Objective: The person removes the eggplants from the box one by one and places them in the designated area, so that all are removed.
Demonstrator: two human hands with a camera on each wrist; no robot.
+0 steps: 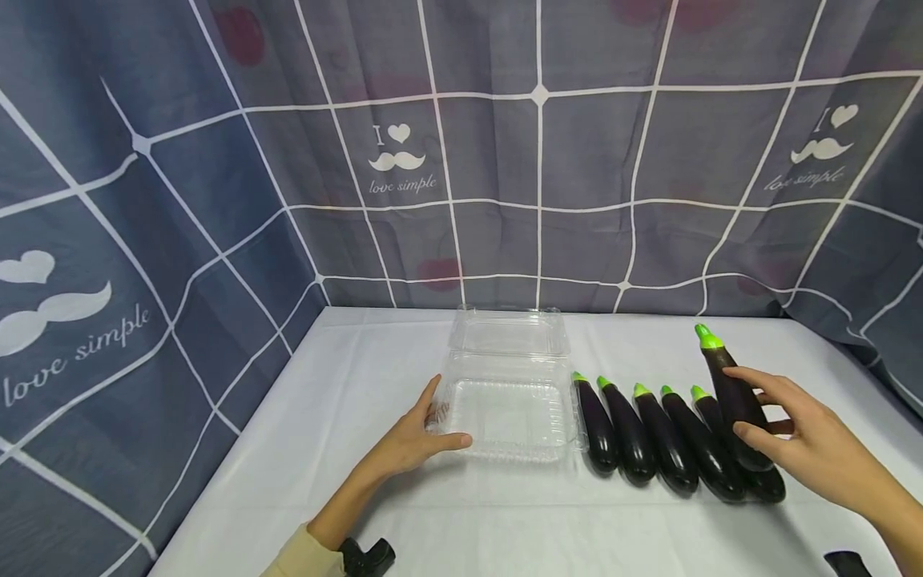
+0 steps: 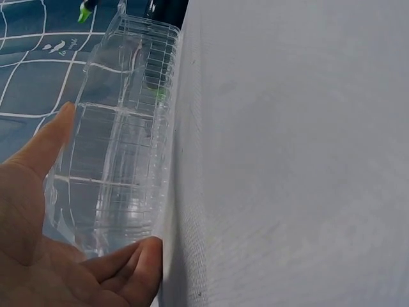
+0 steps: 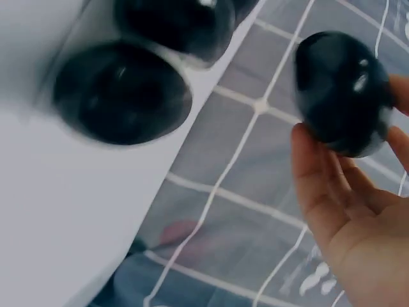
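Observation:
A hinged clear plastic container (image 1: 510,421) lies unfolded on the white table, its lid (image 1: 510,332) laid back away from me. At the container's left side is my left hand (image 1: 404,441): the thumb reaches over the near rim and the bent fingers (image 2: 150,259) lie low against the wall. My right hand (image 1: 800,445) grips an eggplant (image 1: 731,393) with a bright green stem, thumb on one side and fingers on the other. In the head view this eggplant overlaps the rightmost of the several eggplants (image 1: 667,445) lying in a row right of the container.
A white cloth (image 1: 281,473) covers the table. Checked curtains (image 1: 490,152) hang behind it and at both sides. Black straps (image 1: 368,557) show at the wrists near the bottom edge of the head view.

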